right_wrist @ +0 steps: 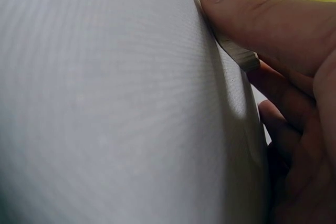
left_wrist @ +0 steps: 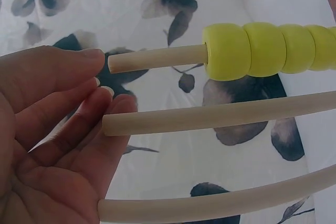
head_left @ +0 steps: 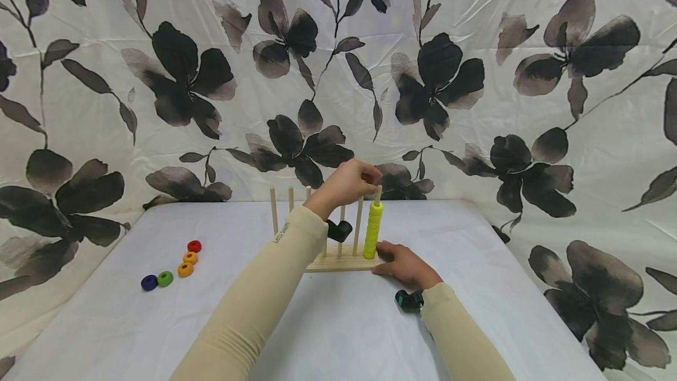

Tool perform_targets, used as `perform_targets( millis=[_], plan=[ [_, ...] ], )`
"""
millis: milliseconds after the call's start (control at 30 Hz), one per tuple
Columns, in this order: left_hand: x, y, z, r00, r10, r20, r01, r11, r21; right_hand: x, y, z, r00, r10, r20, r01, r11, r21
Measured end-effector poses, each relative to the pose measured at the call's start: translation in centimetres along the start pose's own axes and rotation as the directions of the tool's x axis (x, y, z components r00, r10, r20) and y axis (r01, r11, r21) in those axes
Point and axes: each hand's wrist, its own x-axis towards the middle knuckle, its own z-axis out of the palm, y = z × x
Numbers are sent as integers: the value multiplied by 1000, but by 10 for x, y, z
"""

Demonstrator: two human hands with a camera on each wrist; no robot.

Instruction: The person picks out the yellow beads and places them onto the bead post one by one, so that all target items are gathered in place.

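Observation:
A wooden peg rack stands on the table, its flat base (head_left: pixel 341 264) carrying several upright pegs. On the rightmost peg (left_wrist: pixel 157 57) sits a stack of yellow beads (head_left: pixel 372 231), and bare wood shows above it. My left hand (head_left: pixel 346 184) hovers at the peg tops with loosely bent fingers and nothing between them. In the left wrist view, the thumb (left_wrist: pixel 86 61) is beside the tip of the beaded peg. My right hand (head_left: pixel 404 263) holds the right end of the base, thumb on the front edge and fingers behind, as the right wrist view shows.
Left of the rack, loose beads lie on the white tabletop (head_left: pixel 95 334): a red bead (head_left: pixel 194 246), two orange beads (head_left: pixel 185 269), a green bead (head_left: pixel 166 278) and a dark blue bead (head_left: pixel 149 283). A floral cloth (head_left: pixel 370 34) hangs behind the table.

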Motion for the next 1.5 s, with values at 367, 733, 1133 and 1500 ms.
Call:
perform_targets(
  millis=[367,733,1133,1500],
  plan=[
    [-9,-3,-10,998,35,-44,-33,999,35,1,0,1,1000,17,15,-17,1000,-2],
    [-18,-17,-21,995,58,-82,-53,997,62,3,5,-1,1000,4,-1,-4,1000,-22],
    [-43,-37,-45,989,62,-136,-52,996,78,-4,7,-12,1000,-24,-8,24,997,-71],
    [-76,-66,-71,974,-6,-224,45,984,170,-21,-17,-64,982,-131,-135,86,951,-296]
  ],
)
